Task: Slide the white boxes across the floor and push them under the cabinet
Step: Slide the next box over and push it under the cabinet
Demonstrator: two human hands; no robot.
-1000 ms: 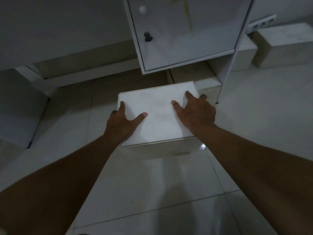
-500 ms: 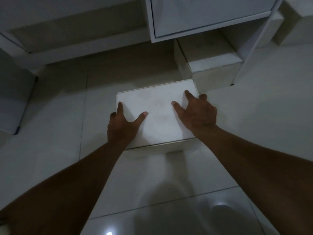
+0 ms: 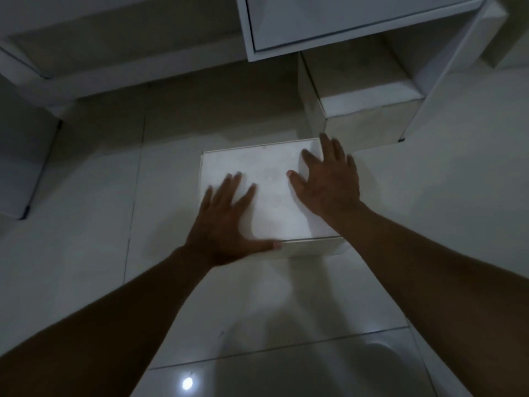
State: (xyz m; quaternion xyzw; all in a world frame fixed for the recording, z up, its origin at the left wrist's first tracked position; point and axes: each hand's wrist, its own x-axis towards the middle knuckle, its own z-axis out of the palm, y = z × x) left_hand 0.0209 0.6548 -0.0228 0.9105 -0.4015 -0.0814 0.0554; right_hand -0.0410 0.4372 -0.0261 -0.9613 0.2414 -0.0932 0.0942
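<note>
A white box [image 3: 272, 193] lies flat on the tiled floor, just in front of the white cabinet [image 3: 343, 21]. My left hand [image 3: 226, 222], blurred, rests on its near-left corner with fingers spread and the thumb along the near edge. My right hand [image 3: 329, 179] presses flat on the box's right side, fingertips near the far-right corner. A second white box [image 3: 360, 90] sits under the cabinet, right behind the first box's far-right corner.
The cabinet's side panel [image 3: 429, 96] reaches the floor right of the second box. Another white box [image 3: 17, 167] stands at the left edge and one more [image 3: 498, 32] at the top right. A low ledge [image 3: 128, 67] runs along the back left.
My left hand has slid back from the box's top to its near-left corner, with the thumb now on the near edge. The right hand and the box have barely shifted.
</note>
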